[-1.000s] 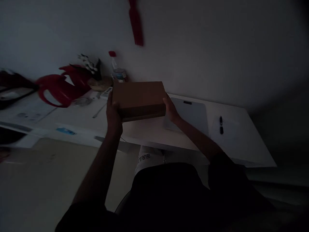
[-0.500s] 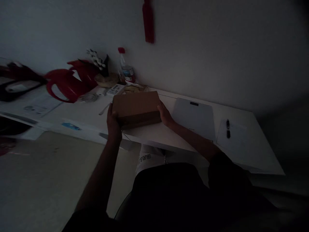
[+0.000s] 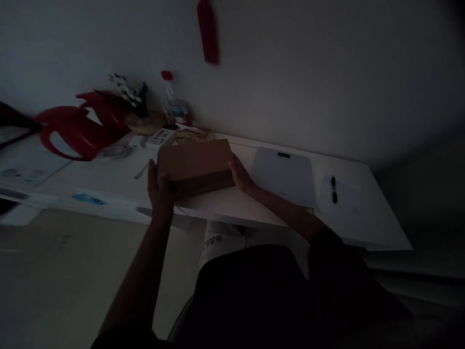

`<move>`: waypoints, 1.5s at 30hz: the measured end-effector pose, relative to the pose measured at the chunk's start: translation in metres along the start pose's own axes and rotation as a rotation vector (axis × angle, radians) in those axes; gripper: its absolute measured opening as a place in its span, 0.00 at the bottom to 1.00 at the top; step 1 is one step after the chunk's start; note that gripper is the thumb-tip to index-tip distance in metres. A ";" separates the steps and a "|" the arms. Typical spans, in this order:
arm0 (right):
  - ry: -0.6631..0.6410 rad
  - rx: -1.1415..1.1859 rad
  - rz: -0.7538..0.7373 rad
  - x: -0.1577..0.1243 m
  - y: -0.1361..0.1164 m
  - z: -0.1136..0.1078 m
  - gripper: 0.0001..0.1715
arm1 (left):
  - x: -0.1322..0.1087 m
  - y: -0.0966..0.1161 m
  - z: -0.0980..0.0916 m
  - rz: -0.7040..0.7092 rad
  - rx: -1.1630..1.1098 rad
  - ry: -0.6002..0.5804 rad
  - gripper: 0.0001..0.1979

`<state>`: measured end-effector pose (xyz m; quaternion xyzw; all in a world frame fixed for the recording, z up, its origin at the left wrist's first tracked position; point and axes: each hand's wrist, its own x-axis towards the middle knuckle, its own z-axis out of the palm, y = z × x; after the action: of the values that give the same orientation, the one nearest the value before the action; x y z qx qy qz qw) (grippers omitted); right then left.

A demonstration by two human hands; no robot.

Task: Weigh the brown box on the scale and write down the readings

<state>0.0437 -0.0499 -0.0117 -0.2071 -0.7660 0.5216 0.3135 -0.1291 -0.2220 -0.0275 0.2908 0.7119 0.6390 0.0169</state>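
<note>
A brown cardboard box (image 3: 194,165) rests on the white desk (image 3: 232,203) in dim light. My left hand (image 3: 160,191) clasps its left near corner, thumb on top. On the box's right side my right hand (image 3: 240,177) grips the edge, fingers wrapped round it. Both arms reach forward from my dark lap.
A grey flat pad (image 3: 285,174) lies right of the box, a black pen (image 3: 333,189) on paper farther right. Behind the box stand a red-capped bottle (image 3: 174,104), a red plastic jug (image 3: 72,133), a calculator (image 3: 158,138) and small clutter. A red tassel (image 3: 208,31) hangs on the wall.
The box has come down from held above the desk to resting on it, and my hands came down with it, still gripping its two sides.
</note>
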 end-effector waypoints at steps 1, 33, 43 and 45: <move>-0.016 -0.011 0.029 0.000 -0.001 -0.002 0.47 | 0.001 0.001 -0.004 0.075 0.077 0.037 0.37; 0.068 -1.068 0.564 -0.202 -0.019 -0.326 0.15 | -0.232 0.176 0.274 1.897 0.202 -1.186 0.10; 0.076 -1.151 0.593 -0.187 0.008 -0.342 0.21 | -0.267 0.175 0.317 1.891 0.092 -0.968 0.11; 0.036 -1.150 0.583 -0.184 0.013 -0.344 0.18 | -0.268 0.169 0.318 1.848 0.051 -0.963 0.13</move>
<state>0.4148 0.0667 0.0173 -0.5503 -0.8302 0.0881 0.0106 0.2857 -0.0500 -0.0229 0.9470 0.1430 0.2040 -0.2029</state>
